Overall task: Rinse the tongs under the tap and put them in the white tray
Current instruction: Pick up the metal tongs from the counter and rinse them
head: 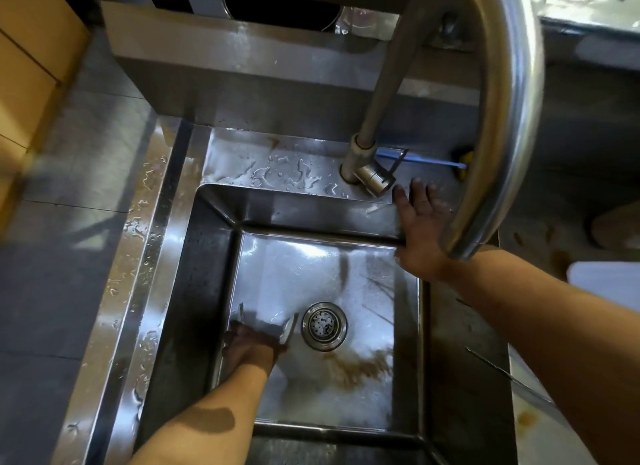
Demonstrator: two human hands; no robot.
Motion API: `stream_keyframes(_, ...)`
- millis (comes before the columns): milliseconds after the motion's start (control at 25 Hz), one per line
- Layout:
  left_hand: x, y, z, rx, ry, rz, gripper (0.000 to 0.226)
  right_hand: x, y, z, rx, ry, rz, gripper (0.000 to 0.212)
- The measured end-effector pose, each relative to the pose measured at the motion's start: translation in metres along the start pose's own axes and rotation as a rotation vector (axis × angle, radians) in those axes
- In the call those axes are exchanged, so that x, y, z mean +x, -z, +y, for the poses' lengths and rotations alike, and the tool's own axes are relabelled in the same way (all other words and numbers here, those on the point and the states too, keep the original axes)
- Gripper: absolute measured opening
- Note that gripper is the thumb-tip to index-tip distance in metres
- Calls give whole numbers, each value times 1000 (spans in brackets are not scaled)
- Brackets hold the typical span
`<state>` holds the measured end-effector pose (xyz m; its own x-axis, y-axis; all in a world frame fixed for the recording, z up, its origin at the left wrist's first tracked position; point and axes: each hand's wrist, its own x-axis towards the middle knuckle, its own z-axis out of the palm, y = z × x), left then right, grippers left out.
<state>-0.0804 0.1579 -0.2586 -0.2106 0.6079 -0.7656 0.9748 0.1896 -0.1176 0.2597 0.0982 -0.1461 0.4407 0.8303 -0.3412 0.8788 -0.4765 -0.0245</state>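
Note:
My left hand (251, 343) is down inside the steel sink (207, 256), closed around the metal tongs (286, 329). The two tong tips stick out past my fingers, just left of the drain (324, 326). My right hand (420, 229) is stretched flat with fingers apart by the back right corner of the basin, beside the tap's lever handle (375, 180). The big curved tap spout (498, 118) arches over my right wrist. A white object (606, 284) shows at the right edge; I cannot tell whether it is the white tray.
The sink floor carries brown residue (360, 367) near the front right. A blue-handled brush (422, 159) lies on the wet back ledge behind the tap. A thin metal utensil (498, 367) rests on the right counter. Wet steel rim runs along the left.

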Motion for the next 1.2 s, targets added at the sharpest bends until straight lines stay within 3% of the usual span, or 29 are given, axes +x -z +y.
stream_keyframes(120, -33, 27, 6, 60, -150, 50, 80, -20, 36, -8, -28, -88, 3, 121)
stream_keyframes(160, -41, 33, 7, 85, -224, 70, 72, -23, 40, -14, -5, -87, -64, 120)
stream_keyframes(360, -99, 83, 42, -108, -692, 224, 67, -41, 77, -30, 204, -49, -212, 108)
stream_keyframes(560, -129, 151, 96, 74, -1039, 529, 84, -56, 112, -44, 265, -77, -232, 94)
stream_keyframes(680, -129, 169, 121, 318, -1031, 506, 92, -58, 114, -45, 339, -94, -184, 87)
stream_keyframes(880, -128, 170, 130, 509, -947, 400, 103, -59, 103, -45, 326, -143, -166, 102)
stream_keyframes(1040, -139, 177, 133, 585, -902, 354, 106, -68, 80, -62, 406, -207, -60, 89)
stream_keyframes(1200, -146, 188, 133, 567, -916, 289, 106, -160, 34, -93, 524, -192, -25, 64)
